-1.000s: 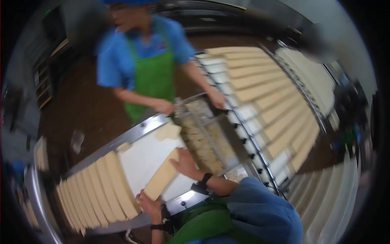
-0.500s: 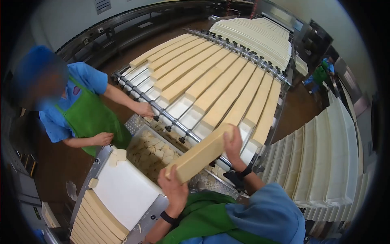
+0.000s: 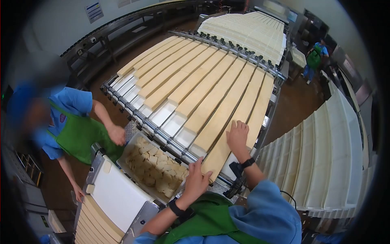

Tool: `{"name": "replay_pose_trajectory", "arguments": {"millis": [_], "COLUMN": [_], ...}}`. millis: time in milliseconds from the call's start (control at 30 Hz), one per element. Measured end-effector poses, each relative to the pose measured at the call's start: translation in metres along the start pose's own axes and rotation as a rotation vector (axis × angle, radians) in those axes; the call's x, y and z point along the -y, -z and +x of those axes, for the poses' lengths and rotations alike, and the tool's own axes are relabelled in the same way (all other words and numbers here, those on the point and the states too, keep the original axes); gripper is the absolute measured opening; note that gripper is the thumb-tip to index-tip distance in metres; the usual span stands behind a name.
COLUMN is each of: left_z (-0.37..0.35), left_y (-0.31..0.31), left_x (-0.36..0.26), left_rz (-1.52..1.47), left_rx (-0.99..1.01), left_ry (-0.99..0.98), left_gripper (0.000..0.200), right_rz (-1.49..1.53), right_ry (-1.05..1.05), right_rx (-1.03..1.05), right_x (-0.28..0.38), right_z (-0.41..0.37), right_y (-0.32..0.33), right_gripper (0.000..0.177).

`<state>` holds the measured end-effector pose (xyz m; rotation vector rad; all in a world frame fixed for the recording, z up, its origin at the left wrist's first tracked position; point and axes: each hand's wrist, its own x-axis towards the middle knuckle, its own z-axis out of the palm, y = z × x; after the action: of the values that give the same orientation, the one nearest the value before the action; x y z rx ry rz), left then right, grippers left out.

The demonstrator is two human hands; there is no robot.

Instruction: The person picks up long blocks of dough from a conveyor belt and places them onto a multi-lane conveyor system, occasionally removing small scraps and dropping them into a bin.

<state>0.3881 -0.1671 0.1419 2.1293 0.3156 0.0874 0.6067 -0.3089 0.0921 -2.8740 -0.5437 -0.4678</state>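
Note:
A long pale-yellow block (image 3: pixel 219 156) lies in a lane near the right side of the white slatted conveyor (image 3: pixel 160 114), its near end over the front rail. My left hand (image 3: pixel 196 183) grips this near end, with fingers and thumb at its left edge and end face. Farther along, my right hand (image 3: pixel 238 140) holds the same block from above and the right, its fingertips pointing away from me. Beside it, several similar blocks (image 3: pixel 221 122) lie lengthwise in parallel lanes.
A bin (image 3: pixel 126 160) of pale scraps (image 3: pixel 156 164) stands below the front rail (image 3: pixel 150 130). At lower left, a white belt (image 3: pixel 118 189) carries more blocks (image 3: pixel 97 219). A co-worker in a green apron (image 3: pixel 79 138) stands left. Stacked white trays (image 3: pixel 321 158) are at right.
My hands have brought the block down from above the front rail onto the conveyor lane. The co-worker's hand has left the rail, and the other now reaches the blocks at lower left.

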Motion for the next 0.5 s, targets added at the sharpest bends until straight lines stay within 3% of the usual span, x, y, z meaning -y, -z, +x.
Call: {"name": "replay_pose_trajectory", "arguments": {"millis": [100,167,267,400,500], "left_z": [0.008,0.008,0.007,0.007,0.006], "left_y": [-0.017,-0.015,-0.015,-0.008,-0.003], "left_x": [0.012,0.016,0.029,0.032,0.03], "left_rz": [-0.034,-0.082,-0.174,-0.202,-0.175], "left_rx": [-0.057,-0.056,-0.025,0.033,0.073], "left_ry": [-0.012,-0.011,-0.035,-0.135,-0.152], "left_gripper": [0.06,0.059,0.06,0.066,0.068], "right_rz": [0.176,0.466,0.828,0.802,0.795], "right_ry": [0.068,0.171,0.237,0.264,0.237], "right_rx": [-0.029,-0.032,0.17,0.284,0.268], "right_x": [0.008,0.01,0.02,0.035,0.04], "right_z": [-0.036,-0.069,-0.113,-0.135,-0.134], "right_y": [0.009,0.007,0.014,0.032,0.034], "right_gripper": [0.048,0.052,0.061,0.08,0.082]}}
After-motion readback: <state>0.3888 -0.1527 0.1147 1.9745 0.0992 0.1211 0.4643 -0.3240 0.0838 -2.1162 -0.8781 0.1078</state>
